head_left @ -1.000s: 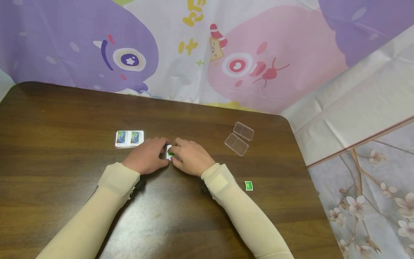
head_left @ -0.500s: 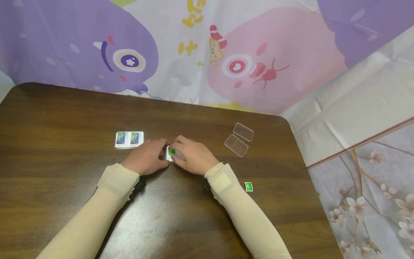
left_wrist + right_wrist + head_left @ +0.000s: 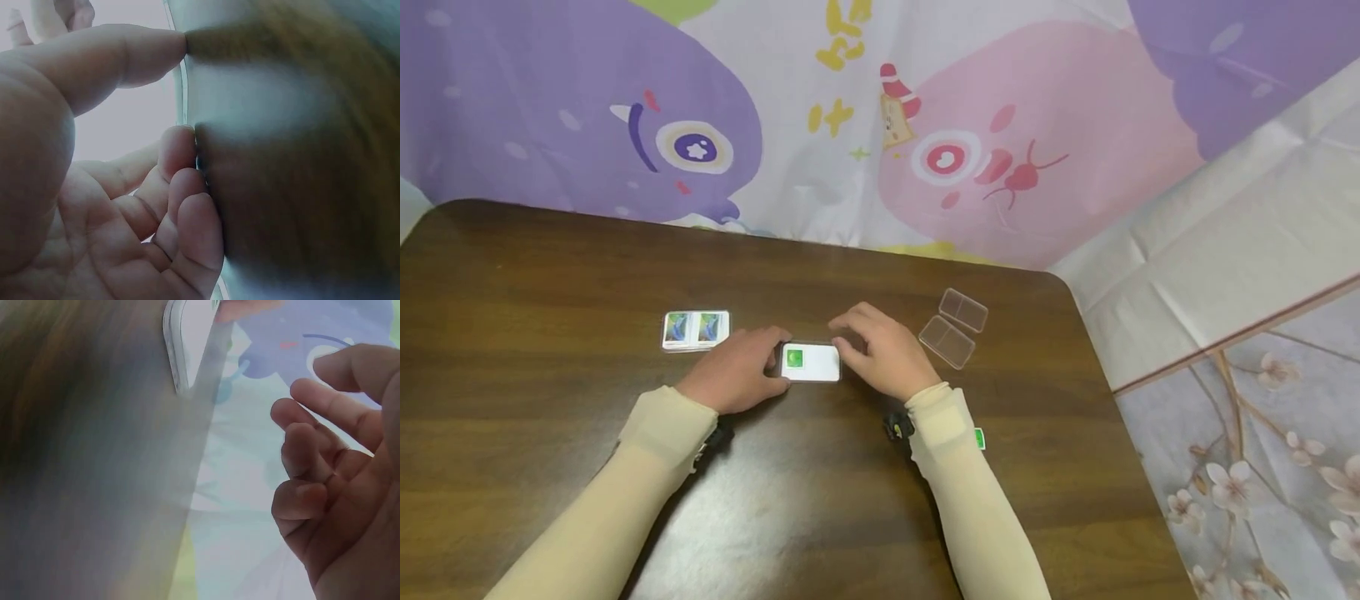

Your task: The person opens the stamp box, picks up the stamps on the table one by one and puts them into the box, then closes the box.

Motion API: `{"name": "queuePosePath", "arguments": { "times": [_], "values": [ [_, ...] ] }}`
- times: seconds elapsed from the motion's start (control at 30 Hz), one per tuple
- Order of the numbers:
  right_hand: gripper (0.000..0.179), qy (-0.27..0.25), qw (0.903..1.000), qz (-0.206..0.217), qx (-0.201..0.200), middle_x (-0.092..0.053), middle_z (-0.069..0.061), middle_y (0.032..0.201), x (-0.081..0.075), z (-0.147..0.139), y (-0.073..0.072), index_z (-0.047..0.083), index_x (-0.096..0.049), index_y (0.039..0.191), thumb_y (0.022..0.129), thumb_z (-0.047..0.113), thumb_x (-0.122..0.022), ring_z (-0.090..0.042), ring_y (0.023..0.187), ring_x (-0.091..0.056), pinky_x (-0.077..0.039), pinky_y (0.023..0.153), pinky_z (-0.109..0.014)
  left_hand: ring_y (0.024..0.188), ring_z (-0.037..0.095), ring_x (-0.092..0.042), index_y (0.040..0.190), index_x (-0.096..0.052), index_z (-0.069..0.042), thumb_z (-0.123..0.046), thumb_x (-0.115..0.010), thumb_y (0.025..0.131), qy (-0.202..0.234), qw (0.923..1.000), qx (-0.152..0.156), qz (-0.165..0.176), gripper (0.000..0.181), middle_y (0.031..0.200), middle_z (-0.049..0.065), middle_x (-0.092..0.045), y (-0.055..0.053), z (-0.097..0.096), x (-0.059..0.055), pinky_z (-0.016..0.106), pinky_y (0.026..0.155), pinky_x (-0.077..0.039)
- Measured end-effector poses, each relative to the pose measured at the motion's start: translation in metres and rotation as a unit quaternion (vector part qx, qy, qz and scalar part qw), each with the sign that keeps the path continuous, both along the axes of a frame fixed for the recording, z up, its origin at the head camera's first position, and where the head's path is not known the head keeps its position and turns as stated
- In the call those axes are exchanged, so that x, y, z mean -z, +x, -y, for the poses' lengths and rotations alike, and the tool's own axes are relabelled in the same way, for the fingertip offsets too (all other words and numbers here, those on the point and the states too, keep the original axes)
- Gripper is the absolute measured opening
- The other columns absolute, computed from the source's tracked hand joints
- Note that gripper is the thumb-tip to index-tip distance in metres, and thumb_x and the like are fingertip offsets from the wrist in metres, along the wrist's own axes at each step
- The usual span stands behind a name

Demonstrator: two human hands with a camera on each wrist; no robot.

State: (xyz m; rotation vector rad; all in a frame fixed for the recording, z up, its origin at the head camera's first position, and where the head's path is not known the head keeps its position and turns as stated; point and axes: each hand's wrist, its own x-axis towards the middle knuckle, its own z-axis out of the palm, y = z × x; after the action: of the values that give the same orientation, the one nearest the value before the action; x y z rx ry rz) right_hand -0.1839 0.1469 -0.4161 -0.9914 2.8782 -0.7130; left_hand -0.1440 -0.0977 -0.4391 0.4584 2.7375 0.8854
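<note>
A flat, clear-edged plastic case [image 3: 822, 364] with a white inside lies on the table in front of me. On its left half sits a small green square stamp-like piece [image 3: 794, 358] with a pale border. My left hand [image 3: 735, 372] holds the case's left end, thumb at the near corner and a fingertip at the far one. Just right of the case hovers my right hand [image 3: 883, 354], fingers loosely bent with nothing between them. In the right wrist view the case [image 3: 192, 344] stands apart from the right fingertips.
A similar case [image 3: 703, 327] with two blue-green pictures lies beyond my left hand. Two clear plastic case halves [image 3: 947, 340] lie at the right. Another green piece [image 3: 980, 439] is partly hidden by my right sleeve. A printed cloth [image 3: 820, 167] hangs behind the table [image 3: 572, 275].
My right hand has let go of the green piece and moved right, off the case, uncovering it. The left hand stays at the case's left end.
</note>
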Motion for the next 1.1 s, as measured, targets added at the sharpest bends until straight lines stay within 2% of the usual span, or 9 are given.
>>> {"name": "queuePosePath", "arguments": {
  "times": [0.17, 0.3, 0.7, 1.1],
  "values": [
    [0.026, 0.002, 1.0, -0.003, 0.005, -0.066, 0.006, 0.12, -0.006, 0.002, 0.005, 0.015, -0.072, 0.124, 0.102, 0.027, -0.065, -0.011, 0.087, -0.061, -0.052, 0.075, -0.028, 0.094, 0.025, -0.06, 0.139, -0.057, 0.001, -0.024, -0.078, 0.089, 0.005, 1.0, -0.002, -0.005, 0.06, 0.102, 0.008, -0.068, 0.004, 0.008, -0.001, 0.046, 0.083, -0.05],
    [0.026, 0.009, 0.9998, -0.009, 0.012, -0.067, 0.006, 0.119, -0.008, 0.003, 0.008, 0.016, -0.072, 0.124, 0.101, 0.027, -0.066, -0.011, 0.084, -0.06, -0.051, 0.072, -0.027, 0.094, 0.025, -0.06, 0.141, -0.056, 0.0, -0.024, -0.077, 0.089, 0.003, 1.0, -0.001, 0.001, 0.061, 0.103, 0.007, -0.067, 0.004, 0.007, -0.002, 0.047, 0.083, -0.05],
    [0.024, 0.039, 0.9991, -0.009, 0.015, -0.067, 0.006, 0.115, 0.001, 0.001, 0.008, 0.017, -0.073, 0.121, 0.101, 0.028, -0.066, -0.005, 0.082, -0.057, -0.049, 0.067, -0.024, 0.095, 0.025, -0.061, 0.14, -0.056, 0.0, -0.025, -0.078, 0.089, 0.003, 1.0, 0.001, 0.0, 0.061, 0.102, 0.007, -0.067, 0.003, 0.001, 0.002, 0.047, 0.083, -0.051],
    [0.024, 0.048, 0.9988, -0.004, 0.011, -0.066, 0.006, 0.116, 0.004, 0.002, 0.006, 0.018, -0.073, 0.122, 0.101, 0.028, -0.066, -0.005, 0.08, -0.055, -0.048, 0.066, -0.024, 0.093, 0.025, -0.06, 0.14, -0.056, -0.001, -0.025, -0.078, 0.088, 0.001, 1.0, 0.002, -0.003, 0.061, 0.1, 0.006, -0.066, 0.0, -0.002, 0.001, 0.046, 0.081, -0.049]
  ]
}}
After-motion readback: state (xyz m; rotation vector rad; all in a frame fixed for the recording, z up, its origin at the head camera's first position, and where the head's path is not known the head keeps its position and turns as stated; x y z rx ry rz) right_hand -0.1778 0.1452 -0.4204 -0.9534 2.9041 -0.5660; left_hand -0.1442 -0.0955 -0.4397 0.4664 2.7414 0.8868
